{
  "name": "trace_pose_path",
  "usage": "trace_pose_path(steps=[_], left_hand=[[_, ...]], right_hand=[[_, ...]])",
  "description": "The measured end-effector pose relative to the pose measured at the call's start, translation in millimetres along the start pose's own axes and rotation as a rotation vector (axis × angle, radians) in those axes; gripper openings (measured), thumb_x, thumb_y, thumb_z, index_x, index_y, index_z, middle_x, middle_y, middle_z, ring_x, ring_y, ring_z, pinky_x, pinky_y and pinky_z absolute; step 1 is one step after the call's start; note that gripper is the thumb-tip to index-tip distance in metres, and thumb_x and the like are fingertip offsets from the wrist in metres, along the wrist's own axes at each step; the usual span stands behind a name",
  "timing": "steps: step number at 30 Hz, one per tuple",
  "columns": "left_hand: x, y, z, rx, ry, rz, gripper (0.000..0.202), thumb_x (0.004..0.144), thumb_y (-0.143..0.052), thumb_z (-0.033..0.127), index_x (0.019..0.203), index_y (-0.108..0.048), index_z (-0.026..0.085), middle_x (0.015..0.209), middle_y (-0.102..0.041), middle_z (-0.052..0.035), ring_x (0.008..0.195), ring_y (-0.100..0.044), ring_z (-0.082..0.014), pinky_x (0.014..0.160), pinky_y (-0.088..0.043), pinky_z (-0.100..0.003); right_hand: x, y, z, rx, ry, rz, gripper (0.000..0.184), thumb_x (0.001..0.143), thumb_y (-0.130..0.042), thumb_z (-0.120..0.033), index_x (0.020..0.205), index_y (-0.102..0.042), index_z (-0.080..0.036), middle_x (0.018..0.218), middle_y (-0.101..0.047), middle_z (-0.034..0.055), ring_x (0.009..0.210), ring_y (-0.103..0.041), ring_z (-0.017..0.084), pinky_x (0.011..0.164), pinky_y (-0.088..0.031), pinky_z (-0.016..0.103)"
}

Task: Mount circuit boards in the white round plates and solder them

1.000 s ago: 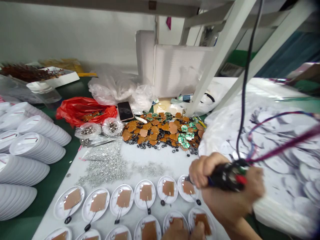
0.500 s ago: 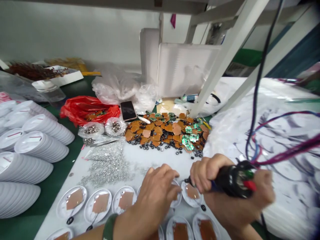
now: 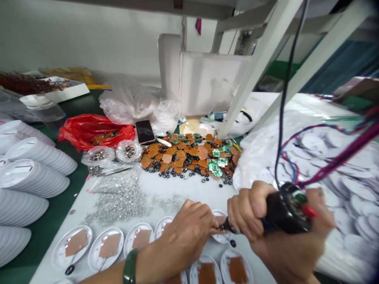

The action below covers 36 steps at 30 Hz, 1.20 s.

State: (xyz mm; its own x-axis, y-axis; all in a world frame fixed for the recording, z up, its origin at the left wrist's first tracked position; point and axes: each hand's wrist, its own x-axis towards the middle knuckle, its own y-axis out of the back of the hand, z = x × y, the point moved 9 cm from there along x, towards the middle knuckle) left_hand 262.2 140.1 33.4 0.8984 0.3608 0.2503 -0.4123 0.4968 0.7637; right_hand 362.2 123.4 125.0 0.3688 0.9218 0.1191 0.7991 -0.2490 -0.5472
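My right hand (image 3: 247,209) is wrapped around a black electric screwdriver (image 3: 287,209), its tip pointing left and wires trailing from its back end. My left hand (image 3: 189,225) meets that tip with thumb and fingers pinched together; anything between them is too small to make out. Just beyond the fingertips lies a round white plastic cover (image 3: 219,213), partly hidden by both hands. Similar covers with brown circuit boards (image 3: 109,245) stand in rows along the near side, some with a small black round part (image 3: 70,269) on wires.
Loose silver screws (image 3: 118,199) spread over the white board. Behind them are a heap of brown boards (image 3: 179,157), a phone (image 3: 145,131) and a red bag (image 3: 85,130). Stacked white covers (image 3: 38,179) stand left; a grey frame post (image 3: 251,67) and bagged discs (image 3: 325,165) are right.
My left hand has moved right to the screwdriver's tip, and its fingers have closed into a pinch. The screwdriver stays in my right hand. The whole view has shifted slightly.
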Motion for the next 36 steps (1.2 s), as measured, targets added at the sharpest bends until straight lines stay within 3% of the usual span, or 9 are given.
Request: trace_pose_path(steps=[3,6,10,12,18,28,32,36], left_hand=[[3.0,-3.6,-1.0,-0.101,0.058,0.029,0.016,0.104,-0.051,0.017,0.094,-0.061,0.023,0.089,-0.064,0.0035,0.084,-0.058,-0.0144,0.081,-0.039,-0.032],[5.6,-13.5,5.3,0.068,0.025,0.028,0.009,0.103,-0.057,0.021,0.100,-0.065,0.024,0.092,-0.069,0.0032,0.087,-0.062,-0.0161,0.083,-0.044,-0.033],[-0.2,-30.9,21.3,0.223,-0.129,0.012,0.020,0.102,-0.060,0.028,0.121,-0.063,0.021,0.120,-0.074,-0.0022,0.119,-0.061,-0.0230,0.108,-0.042,-0.045],[-3.9,-36.0,26.1,0.281,-0.172,0.004,0.028,0.102,-0.061,0.032,0.124,-0.063,0.016,0.124,-0.074,-0.0054,0.127,-0.058,-0.0262,0.115,-0.038,-0.048],[-6.4,-40.1,29.1,0.443,-0.200,-0.008,0.040,0.094,-0.070,0.046,0.116,-0.069,0.013,0.122,-0.076,-0.0045,0.124,-0.062,-0.0332,0.116,-0.041,-0.055],[-6.3,-36.5,26.2,0.410,-0.189,-0.003,0.033,0.100,-0.063,0.043,0.118,-0.069,0.017,0.126,-0.074,-0.0021,0.126,-0.061,-0.0280,0.118,-0.039,-0.053],[-4.6,-38.5,25.8,0.419,-0.204,-0.055,0.034,0.100,-0.063,0.044,0.120,-0.068,0.018,0.123,-0.075,-0.0024,0.128,-0.059,-0.0267,0.119,-0.038,-0.051],[-3.7,-39.0,25.7,0.479,-0.229,-0.043,0.035,0.101,-0.059,0.049,0.114,-0.070,0.018,0.120,-0.076,0.0002,0.122,-0.063,-0.0272,0.116,-0.040,-0.047]], right_hand=[[-3.6,0.8,-3.4,-0.024,-0.007,-0.015,0.065,0.087,-0.048,-0.075,0.060,-0.071,-0.021,0.041,-0.048,0.0009,0.038,-0.047,0.015,0.040,-0.039,0.029],[-6.3,11.8,-8.1,-0.122,0.057,0.028,0.065,0.085,-0.051,-0.076,0.060,-0.072,-0.020,0.043,-0.052,0.0027,0.041,-0.050,0.017,0.042,-0.042,0.030],[-1.7,30.7,-1.4,-0.203,0.101,0.050,0.062,0.086,-0.052,-0.072,0.059,-0.070,-0.019,0.044,-0.053,0.0029,0.040,-0.049,0.016,0.040,-0.039,0.029],[2.1,36.7,6.6,-0.208,0.092,0.035,0.062,0.087,-0.051,-0.072,0.060,-0.070,-0.019,0.044,-0.053,0.0027,0.040,-0.049,0.016,0.040,-0.038,0.028],[5.1,42.9,22.9,-0.179,0.055,0.042,0.061,0.087,-0.052,-0.071,0.060,-0.070,-0.019,0.043,-0.053,0.0023,0.039,-0.047,0.015,0.039,-0.037,0.026],[6.5,43.7,43.5,-0.196,-0.061,0.001,0.061,0.089,-0.048,-0.070,0.059,-0.066,-0.020,0.041,-0.051,0.0003,0.034,-0.039,0.013,0.034,-0.030,0.026],[5.0,28.9,27.1,-0.244,-0.014,-0.040,0.060,0.086,-0.054,-0.071,0.062,-0.070,-0.019,0.045,-0.053,0.0021,0.041,-0.047,0.015,0.040,-0.036,0.027],[13.7,16.8,10.4,-0.169,0.139,0.037,0.063,0.085,-0.052,-0.075,0.059,-0.069,-0.020,0.045,-0.051,0.0013,0.043,-0.048,0.016,0.042,-0.039,0.028]])
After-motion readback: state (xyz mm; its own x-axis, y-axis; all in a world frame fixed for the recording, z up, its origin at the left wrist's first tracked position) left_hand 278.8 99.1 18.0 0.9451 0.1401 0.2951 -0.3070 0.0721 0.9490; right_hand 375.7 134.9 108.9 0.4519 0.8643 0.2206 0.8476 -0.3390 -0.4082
